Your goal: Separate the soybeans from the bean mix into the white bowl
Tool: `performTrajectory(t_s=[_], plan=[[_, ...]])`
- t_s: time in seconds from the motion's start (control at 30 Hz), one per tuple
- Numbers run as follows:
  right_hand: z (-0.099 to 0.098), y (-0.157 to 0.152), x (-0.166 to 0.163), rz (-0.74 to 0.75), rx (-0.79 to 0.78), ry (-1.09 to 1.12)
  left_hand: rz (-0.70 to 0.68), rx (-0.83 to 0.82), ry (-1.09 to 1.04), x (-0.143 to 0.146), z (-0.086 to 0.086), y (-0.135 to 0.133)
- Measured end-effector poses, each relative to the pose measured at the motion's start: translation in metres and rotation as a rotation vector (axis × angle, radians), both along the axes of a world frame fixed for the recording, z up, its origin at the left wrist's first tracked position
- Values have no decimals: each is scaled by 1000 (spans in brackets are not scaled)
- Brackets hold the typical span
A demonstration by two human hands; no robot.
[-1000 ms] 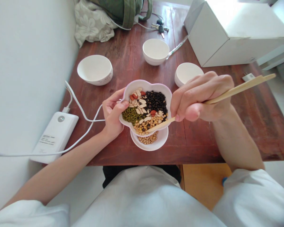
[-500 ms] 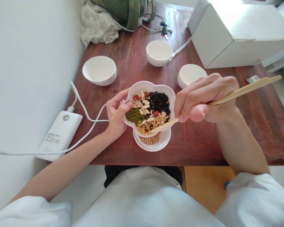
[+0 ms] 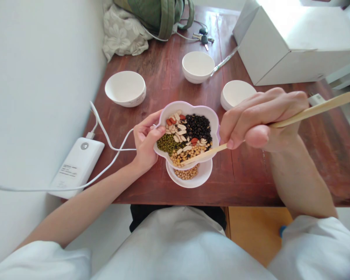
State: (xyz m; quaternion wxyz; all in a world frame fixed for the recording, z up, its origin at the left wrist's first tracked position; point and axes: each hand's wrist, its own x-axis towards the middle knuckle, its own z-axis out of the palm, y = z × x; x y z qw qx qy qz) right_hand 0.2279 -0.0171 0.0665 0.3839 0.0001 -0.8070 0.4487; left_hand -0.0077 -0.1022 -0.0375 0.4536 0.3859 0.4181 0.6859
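My left hand (image 3: 146,140) grips the left rim of a flower-shaped white bowl (image 3: 189,108) holding mixed beans: black, green, yellow, red and pale seeds. The bowl is held tilted over a small white bowl (image 3: 205,174) that contains yellow soybeans (image 3: 188,173). My right hand (image 3: 259,120) is closed around wooden chopsticks (image 3: 317,109), whose tips rest among the yellow beans at the near edge of the flower bowl.
Three empty white bowls (image 3: 125,87) (image 3: 197,66) (image 3: 236,92) stand on the brown wooden table (image 3: 317,155). A white power bank (image 3: 76,165) with cable lies at the left edge. A white box (image 3: 291,39), keys (image 3: 203,37) and a green bag (image 3: 160,13) sit at the back.
The view has shifted slightly, so everything sits a little further right. My right hand and the chopsticks have moved a little right; both hands keep their hold.
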Motion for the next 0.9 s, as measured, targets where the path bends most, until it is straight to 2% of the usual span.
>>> performTrajectory(t_s=[0.2,0.57,0.9], plan=[[-6,1,-2,27,68,-7,-1,20,-46,2,0,1],[1,0,-3,6,87,-77,-1,7,-40,1,-4,3],[2,1,-1,-1,153,-108,-6,69,-68,3,-6,5]])
